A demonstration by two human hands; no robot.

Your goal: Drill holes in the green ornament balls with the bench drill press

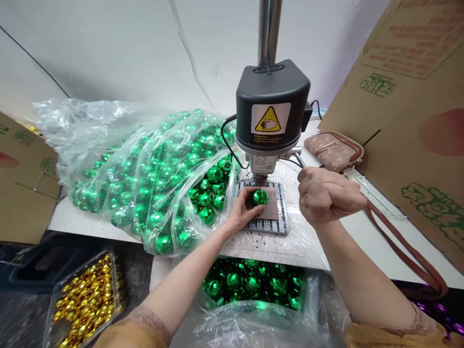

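Observation:
A small bench drill press (pixel 272 108) stands on the white table, its black head above a slotted base plate (pixel 281 212). My left hand (pixel 242 209) is closed on a green faceted ball (pixel 260 196), holding it on the plate right under the drill's chuck. My right hand (pixel 324 194) is a fist wrapped round the press's feed lever (pixel 300 160), to the right of the head.
A clear plastic bag (pixel 145 179) full of green faceted balls lies left of the press. Another bag of green balls (pixel 253 282) sits below the table edge. A tray of gold balls (pixel 85 299) is lower left. A brown purse (pixel 335 151) with a strap and cardboard boxes (pixel 416 121) are right.

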